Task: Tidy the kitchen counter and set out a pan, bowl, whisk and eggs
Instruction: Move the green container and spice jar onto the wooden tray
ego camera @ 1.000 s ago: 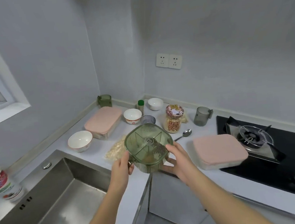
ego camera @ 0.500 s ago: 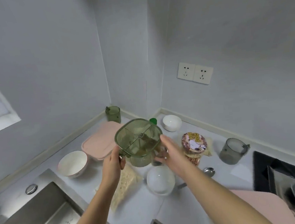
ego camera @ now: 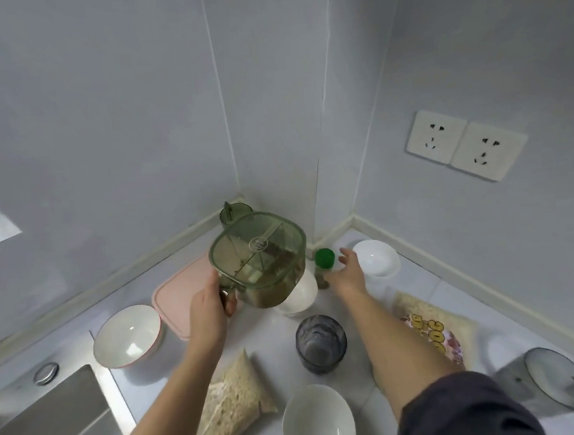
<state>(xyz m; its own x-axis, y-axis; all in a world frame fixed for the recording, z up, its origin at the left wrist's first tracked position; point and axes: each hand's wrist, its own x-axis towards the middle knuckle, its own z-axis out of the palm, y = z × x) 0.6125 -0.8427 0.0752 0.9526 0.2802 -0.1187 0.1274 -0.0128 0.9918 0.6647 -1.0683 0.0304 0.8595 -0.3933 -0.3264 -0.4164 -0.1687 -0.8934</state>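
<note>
Head view: our left hand grips the green spice box by its handle, lifted off the surface at 12 o'clock. Our right hand is nearer the upright green-capped bottle, which stands at 10 o'clock of the hand, just beside it. The fingers are spread and hold nothing.

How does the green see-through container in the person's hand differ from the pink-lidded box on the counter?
The green divided container is see-through, showing partitions and grains inside; the pink-lidded box has an opaque lid. The left hand holds the green divided container up in the air; the pink-lidded box lies flat on the counter. Both have lids with rounded corners.
</note>
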